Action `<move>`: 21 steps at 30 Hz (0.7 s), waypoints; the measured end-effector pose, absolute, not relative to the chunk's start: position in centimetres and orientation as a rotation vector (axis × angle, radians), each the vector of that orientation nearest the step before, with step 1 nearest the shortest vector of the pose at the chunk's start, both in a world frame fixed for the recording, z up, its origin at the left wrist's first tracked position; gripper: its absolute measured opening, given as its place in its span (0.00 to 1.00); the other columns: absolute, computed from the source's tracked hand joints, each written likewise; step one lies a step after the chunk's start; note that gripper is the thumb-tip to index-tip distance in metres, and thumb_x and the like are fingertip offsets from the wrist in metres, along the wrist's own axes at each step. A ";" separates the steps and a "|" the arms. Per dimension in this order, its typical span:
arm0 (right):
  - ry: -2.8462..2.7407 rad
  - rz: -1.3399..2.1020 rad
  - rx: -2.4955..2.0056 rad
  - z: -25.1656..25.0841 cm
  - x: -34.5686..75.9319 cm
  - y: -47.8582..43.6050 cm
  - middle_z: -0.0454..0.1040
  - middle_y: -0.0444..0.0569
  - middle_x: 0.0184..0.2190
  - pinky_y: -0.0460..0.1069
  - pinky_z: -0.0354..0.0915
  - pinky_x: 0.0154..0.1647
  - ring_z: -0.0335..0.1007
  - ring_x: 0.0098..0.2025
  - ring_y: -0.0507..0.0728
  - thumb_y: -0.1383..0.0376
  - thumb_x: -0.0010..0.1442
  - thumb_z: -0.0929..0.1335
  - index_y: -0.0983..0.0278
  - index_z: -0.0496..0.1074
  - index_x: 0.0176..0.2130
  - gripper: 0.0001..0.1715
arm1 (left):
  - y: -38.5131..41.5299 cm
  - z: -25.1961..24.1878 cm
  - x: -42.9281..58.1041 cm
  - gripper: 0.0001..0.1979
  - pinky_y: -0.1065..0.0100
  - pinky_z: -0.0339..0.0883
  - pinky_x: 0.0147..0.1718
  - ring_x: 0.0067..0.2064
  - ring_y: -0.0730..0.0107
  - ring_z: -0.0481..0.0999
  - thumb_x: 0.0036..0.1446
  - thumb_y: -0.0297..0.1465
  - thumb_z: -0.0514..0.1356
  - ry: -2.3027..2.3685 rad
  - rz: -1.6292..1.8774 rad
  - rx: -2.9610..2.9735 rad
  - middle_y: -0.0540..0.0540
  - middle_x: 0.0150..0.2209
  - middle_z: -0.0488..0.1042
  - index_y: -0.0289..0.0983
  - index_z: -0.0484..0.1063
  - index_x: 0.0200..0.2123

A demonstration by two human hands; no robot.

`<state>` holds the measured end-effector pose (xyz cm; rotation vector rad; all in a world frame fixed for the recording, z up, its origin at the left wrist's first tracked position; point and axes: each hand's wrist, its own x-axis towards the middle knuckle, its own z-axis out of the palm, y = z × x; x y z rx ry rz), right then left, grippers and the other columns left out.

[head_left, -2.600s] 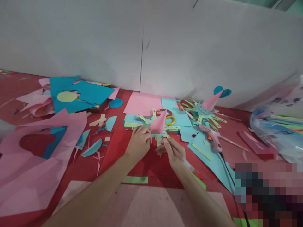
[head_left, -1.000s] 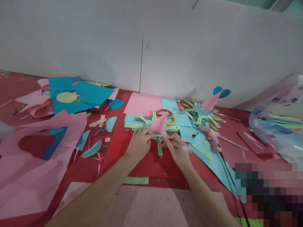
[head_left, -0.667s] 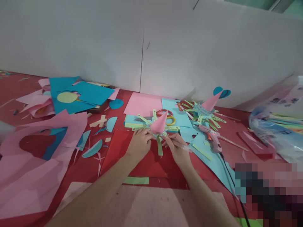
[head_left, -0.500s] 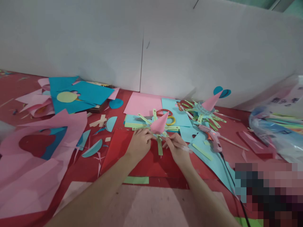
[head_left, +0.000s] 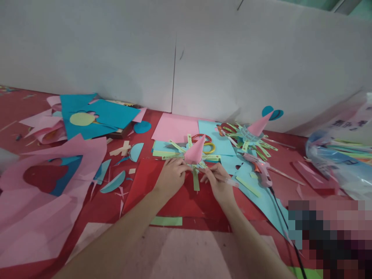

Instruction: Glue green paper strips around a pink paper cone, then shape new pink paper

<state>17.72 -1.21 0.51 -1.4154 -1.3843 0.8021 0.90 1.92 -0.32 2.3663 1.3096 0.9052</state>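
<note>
A pink paper cone (head_left: 195, 152) stands on a paper craft with light green patterned strips (head_left: 196, 178) spreading out from it, over a red sheet (head_left: 145, 186). At the craft's near left edge, my left hand (head_left: 172, 175) has its fingers closed on the rim, steadying it. My right hand (head_left: 217, 182) grips a slim pen (head_left: 229, 180) with a translucent barrel, its tip pointing at the craft's front right strips. The fingers partly hide the tip. Just behind the cone lie scissors (head_left: 209, 148) with red and yellow handles.
A similar finished-looking craft (head_left: 258, 128) with blue discs stands at the back right. A pink glue gun (head_left: 264, 170) with a black cord lies right of my hand. Pink scraps (head_left: 78, 232) and blue paper (head_left: 116, 114) cover the left. A plastic bag (head_left: 343, 147) lies far right.
The pen and the right-hand fingers have shifted very slightly to the right. The cone's tip leans a little less to the right. My left hand stays in place.
</note>
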 end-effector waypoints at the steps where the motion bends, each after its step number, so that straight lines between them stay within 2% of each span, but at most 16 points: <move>1: -1.364 0.823 -1.405 0.5 17.8 -1.2 0.70 0.40 0.16 0.47 0.62 0.26 0.68 0.20 0.53 0.59 0.57 0.64 0.60 0.58 0.27 0.11 | 2.0 -0.4 0.9 0.18 0.62 0.59 0.44 0.38 0.68 0.68 0.52 0.17 0.50 1.289 0.907 2.377 0.49 0.32 0.72 0.42 0.75 0.33; 5: -1.338 0.872 -1.395 0.5 17.9 -1.1 0.69 0.39 0.14 0.45 0.60 0.23 0.66 0.18 0.51 0.60 0.56 0.64 0.60 0.56 0.26 0.12 | 2.1 -0.8 0.8 0.18 0.62 0.60 0.43 0.38 0.67 0.68 0.53 0.17 0.50 1.238 0.921 2.407 0.49 0.32 0.72 0.41 0.76 0.32; 16: -1.440 0.823 -1.434 0.4 18.0 -1.2 0.71 0.40 0.16 0.48 0.62 0.30 0.70 0.22 0.53 0.59 0.57 0.64 0.60 0.59 0.26 0.12 | 2.1 -0.8 0.9 0.18 0.61 0.61 0.41 0.38 0.67 0.68 0.53 0.17 0.49 1.254 0.933 2.374 0.48 0.32 0.72 0.40 0.76 0.30; 21: -1.432 0.869 -1.421 0.5 18.0 -1.2 0.70 0.40 0.14 0.48 0.62 0.28 0.71 0.22 0.55 0.58 0.56 0.64 0.60 0.57 0.25 0.13 | 2.2 -0.8 0.9 0.17 0.61 0.61 0.42 0.37 0.68 0.68 0.53 0.17 0.50 1.259 0.939 2.363 0.49 0.32 0.72 0.40 0.76 0.30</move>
